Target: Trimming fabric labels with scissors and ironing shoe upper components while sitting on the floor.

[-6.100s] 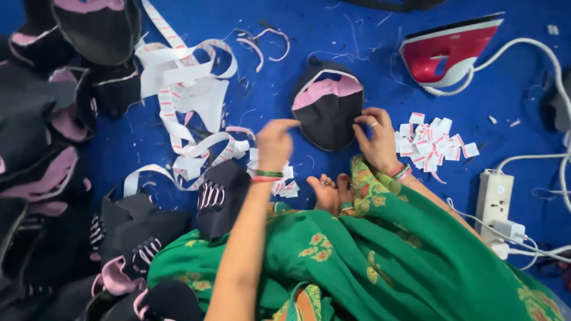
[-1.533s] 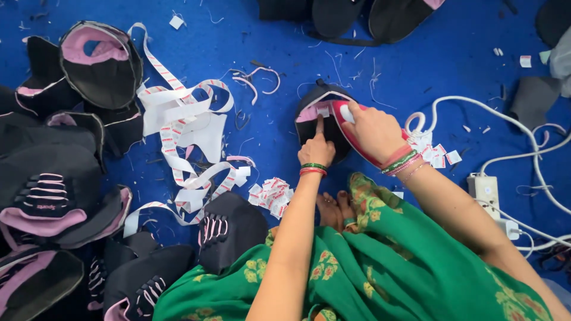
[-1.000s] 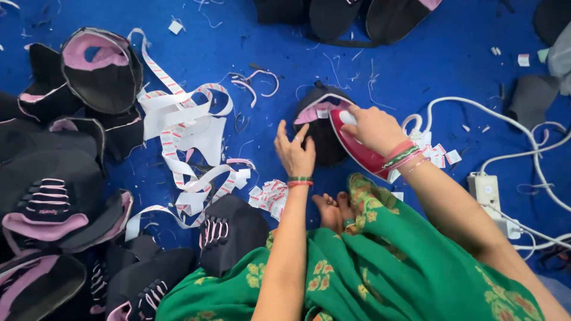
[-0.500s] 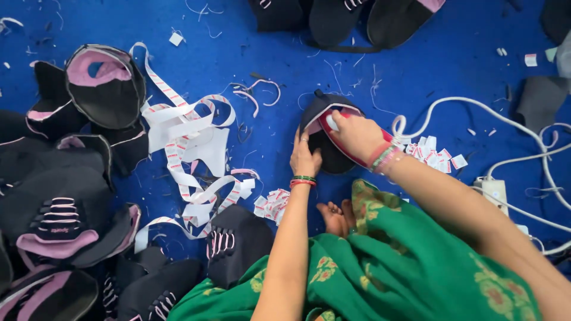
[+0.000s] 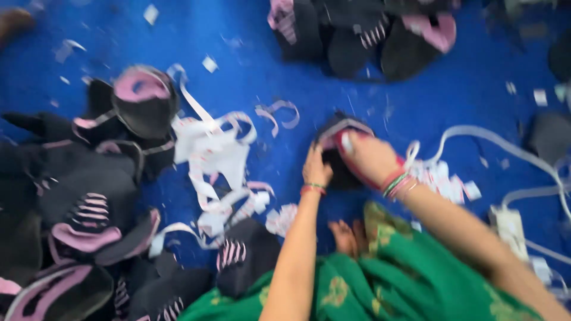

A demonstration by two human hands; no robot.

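The view is blurred. A black shoe upper piece with pink trim (image 5: 339,176) lies on the blue cloth floor (image 5: 250,35). My right hand (image 5: 372,156) grips a red clothes iron (image 5: 347,147) and presses it onto this piece. My left hand (image 5: 316,170) rests on the piece's near left edge, fingers pressing it down. Both wrists wear bangles. My green patterned garment (image 5: 392,285) fills the bottom of the view, with my foot (image 5: 345,238) showing in front of it.
A heap of black and pink pieces (image 5: 89,196) lies at the left, more (image 5: 357,35) at the top. White label strips (image 5: 214,154) tangle beside the heap. Small loose labels (image 5: 443,178), a white cord (image 5: 476,134) and a power strip (image 5: 508,226) are at the right.
My right hand has taken up the iron and set it on the piece. My left hand slid from the piece's top to its near edge. The view has drifted upward.
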